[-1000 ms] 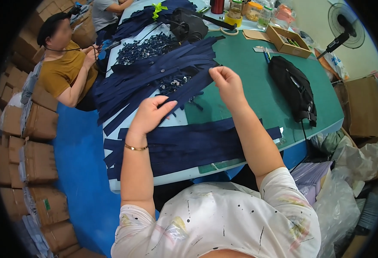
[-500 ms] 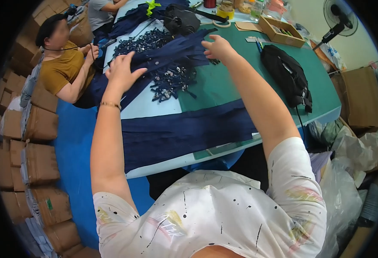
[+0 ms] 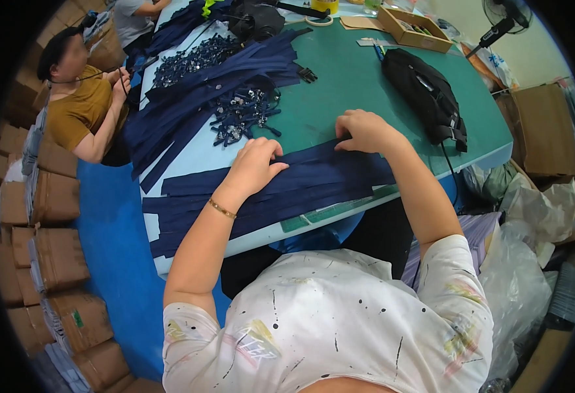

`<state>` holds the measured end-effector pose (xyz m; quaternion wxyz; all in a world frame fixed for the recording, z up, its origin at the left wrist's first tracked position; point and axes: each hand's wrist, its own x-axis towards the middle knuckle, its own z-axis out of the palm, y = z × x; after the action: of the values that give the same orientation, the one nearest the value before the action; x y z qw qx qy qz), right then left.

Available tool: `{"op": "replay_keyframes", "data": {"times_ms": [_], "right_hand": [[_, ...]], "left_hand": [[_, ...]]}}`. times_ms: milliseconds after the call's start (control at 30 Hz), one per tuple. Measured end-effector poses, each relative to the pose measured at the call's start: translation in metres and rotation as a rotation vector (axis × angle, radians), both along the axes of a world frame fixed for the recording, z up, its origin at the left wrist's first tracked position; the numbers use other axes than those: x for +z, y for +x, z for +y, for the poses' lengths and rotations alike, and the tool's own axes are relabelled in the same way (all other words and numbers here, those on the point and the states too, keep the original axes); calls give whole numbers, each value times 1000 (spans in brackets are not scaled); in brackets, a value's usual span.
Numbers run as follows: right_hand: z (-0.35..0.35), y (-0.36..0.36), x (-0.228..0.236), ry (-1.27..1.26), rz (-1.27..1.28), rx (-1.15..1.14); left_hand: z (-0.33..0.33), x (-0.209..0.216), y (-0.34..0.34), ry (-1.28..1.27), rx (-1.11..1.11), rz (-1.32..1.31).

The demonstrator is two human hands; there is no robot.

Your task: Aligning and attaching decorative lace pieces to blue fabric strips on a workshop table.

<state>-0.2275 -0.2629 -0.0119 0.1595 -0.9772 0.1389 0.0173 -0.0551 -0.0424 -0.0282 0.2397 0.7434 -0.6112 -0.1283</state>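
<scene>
Head view: long, flat navy strips [image 3: 300, 188], closely overlapping, ends uneven

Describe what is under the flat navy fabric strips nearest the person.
The green and pale blue tabletop shows around the navy strips; whatever lies directly beneath them is covered.

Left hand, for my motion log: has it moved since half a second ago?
Yes: judged against the table's near edge, the left hand moved closer, rightward.
</scene>
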Motion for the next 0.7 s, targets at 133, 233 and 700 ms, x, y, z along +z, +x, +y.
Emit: {"op": "replay_keyframes", "data": {"times_ms": [133, 233, 700], "right_hand": [[-5, 6, 5, 128, 73, 8], [-2, 11, 30, 427, 7, -46], [50, 47, 40, 1356, -556, -235]], "left_hand": [[-6, 1, 8, 161, 1, 139], [-4, 10, 1, -255, 77, 13], [0, 13, -9, 33, -147, 1009]]}}
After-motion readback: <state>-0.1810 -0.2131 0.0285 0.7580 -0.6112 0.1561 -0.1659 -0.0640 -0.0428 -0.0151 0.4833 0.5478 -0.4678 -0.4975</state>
